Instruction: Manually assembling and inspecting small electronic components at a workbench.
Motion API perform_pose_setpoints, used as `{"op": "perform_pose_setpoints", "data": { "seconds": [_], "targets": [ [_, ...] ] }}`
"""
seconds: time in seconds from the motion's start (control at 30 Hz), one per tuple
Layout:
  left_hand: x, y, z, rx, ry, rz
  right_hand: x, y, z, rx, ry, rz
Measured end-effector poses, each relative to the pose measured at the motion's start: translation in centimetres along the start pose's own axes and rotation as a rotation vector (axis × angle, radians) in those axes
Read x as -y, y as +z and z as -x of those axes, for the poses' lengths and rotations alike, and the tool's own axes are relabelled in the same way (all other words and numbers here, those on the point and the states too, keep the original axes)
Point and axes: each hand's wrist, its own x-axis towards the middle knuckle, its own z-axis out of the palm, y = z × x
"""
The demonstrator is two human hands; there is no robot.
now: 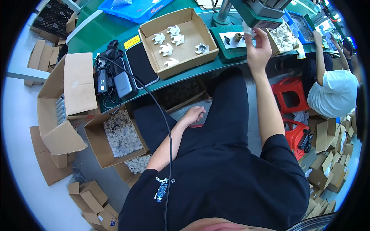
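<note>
My right hand (259,52) is raised at the head of a green bench press (259,17). Its thumb and fingers pinch a small whitish plastic part (248,30), partly hidden by the fingers. Just below sits the press base with a light plate (231,43), which carries a brass-coloured round fitting (237,37) and a dark peg. My left hand (194,115) rests low over my lap, fingers curled, with nothing seen in it. Left of the press, an open cardboard tray (185,65) holds several white impellers (166,49) and one with a dark round centre (201,48).
A black tablet-like slab (142,63), power bank (123,82) and cables lie on the bench's left. A black cable (169,146) hangs across my front. Cartons of white parts (122,133) stand at lower left. Right are a parts box (284,38), red stools (289,94) and a co-worker (334,92).
</note>
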Motion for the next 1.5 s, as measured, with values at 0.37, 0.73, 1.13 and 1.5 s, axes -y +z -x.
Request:
{"op": "perform_pose_setpoints", "data": {
  "seconds": [0.37,0.73,1.13,1.5],
  "targets": [
    [-5.0,-1.3,3.2,0.252,0.086,0.807,8.9,5.1,1.4,0.410,-0.351,0.425],
    [-8.5,0.5,6.3,0.162,0.316,0.617,6.6,0.5,13.3,1.058,0.013,0.123],
    [-9.4,-0.7,7.1,0.412,0.402,0.881,6.5,-1.0,6.7,0.657,0.416,0.012],
    [-6.2,-0.9,5.4,0.227,0.104,0.721,3.3,-0.2,-1.8,0.365,0.106,0.515]
  ]
}}
